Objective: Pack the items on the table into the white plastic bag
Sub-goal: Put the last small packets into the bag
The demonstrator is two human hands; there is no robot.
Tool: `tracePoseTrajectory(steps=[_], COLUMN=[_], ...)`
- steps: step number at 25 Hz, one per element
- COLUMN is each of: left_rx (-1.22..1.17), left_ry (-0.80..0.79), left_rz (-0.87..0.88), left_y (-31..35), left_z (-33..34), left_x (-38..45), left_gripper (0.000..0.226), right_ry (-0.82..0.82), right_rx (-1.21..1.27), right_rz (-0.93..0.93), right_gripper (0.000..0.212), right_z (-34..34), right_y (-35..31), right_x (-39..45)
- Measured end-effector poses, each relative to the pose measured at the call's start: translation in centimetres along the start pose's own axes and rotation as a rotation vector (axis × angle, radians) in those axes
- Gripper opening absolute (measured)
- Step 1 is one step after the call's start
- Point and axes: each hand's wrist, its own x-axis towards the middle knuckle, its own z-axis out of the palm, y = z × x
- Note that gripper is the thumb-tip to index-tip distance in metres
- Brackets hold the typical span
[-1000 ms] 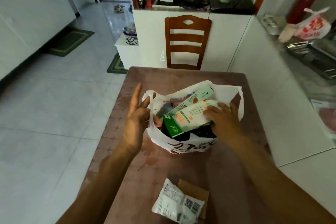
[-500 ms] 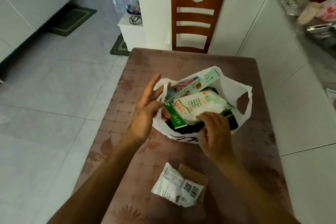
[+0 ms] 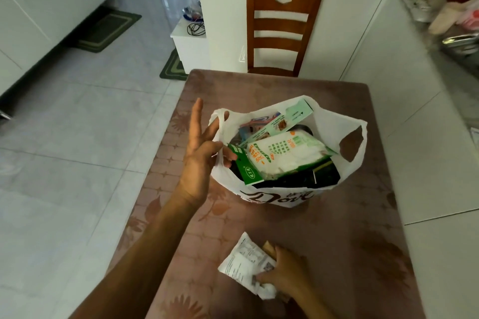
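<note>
The white plastic bag [image 3: 334, 127] stands open in the middle of the brown table [image 3: 344, 228]. A white-and-green packet [image 3: 282, 158], a long pale-green box [image 3: 287, 119] and dark items fill it. My left hand [image 3: 201, 153] pinches the bag's left handle between thumb and a finger, the other fingers spread upward. Near the table's front edge my right hand [image 3: 287, 274] closes on a white printed packet [image 3: 243, 264] that lies over a brown flat item [image 3: 269, 247], mostly hidden by the hand.
A wooden chair [image 3: 281, 31] stands at the table's far edge against white cabinets. A white counter [image 3: 414, 111] runs along the table's right side. Tiled floor with green mats [image 3: 106, 31] lies to the left.
My right hand left the bag's contents and dropped to the front of the table, where it now grips the white printed packet. My left hand still holds the handle.
</note>
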Motion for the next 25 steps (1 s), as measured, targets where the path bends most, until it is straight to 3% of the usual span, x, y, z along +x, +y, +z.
tracePoseTrajectory(steps=[5, 8, 11, 13, 16, 19, 22, 24, 25], left_rx=[0.001, -0.022, -0.028, -0.022, -0.008, -0.007, -0.023, -0.052, -0.066], left_ry=[-0.051, -0.055, -0.058, -0.049, -0.029, -0.013, 0.002, 0.028, 0.040], left_rz=[0.013, 0.012, 0.013, 0.007, -0.008, -0.017, -0.005, -0.008, -0.007], left_y=[0.0, -0.2, 0.0, 0.1, 0.4, 0.7, 0.7, 0.5, 0.4], left_z=[-0.4, -0.4, 0.2, 0.5, 0.8, 1.0, 0.5, 0.1, 0.2], left_x=[0.4, 0.5, 0.5, 0.4, 0.3, 0.2, 0.3, 0.9, 1.0], left_gripper=[0.079, 0.077, 0.077, 0.075, 0.076, 0.076, 0.073, 0.073, 0.072], right_ry=[0.059, 0.055, 0.096, 0.160, 0.311, 0.364, 0.736, 1.053, 1.084], right_rx=[0.224, 0.525, 0.731, 0.807, 0.680, 0.257, 0.180, 0.129, 0.110], right_rz=[-0.017, -0.024, -0.209, -0.343, -0.319, -0.227, -0.260, -0.216, -0.112], right_gripper=[0.031, 0.047, 0.056, 0.047, 0.033, 0.035, 0.036, 0.054, 0.066], right_z=[-3.1, -8.7, -15.0, -18.7, -22.9, -24.0, -22.5, -22.5, -22.9], right_y=[2.3, 3.1, 0.4, -2.9, -8.6, -11.3, -10.1, -8.1, -6.8], right_x=[-2.6, -6.3, -9.7, -9.8, -5.2, 0.3, 1.2, 0.9, 0.9])
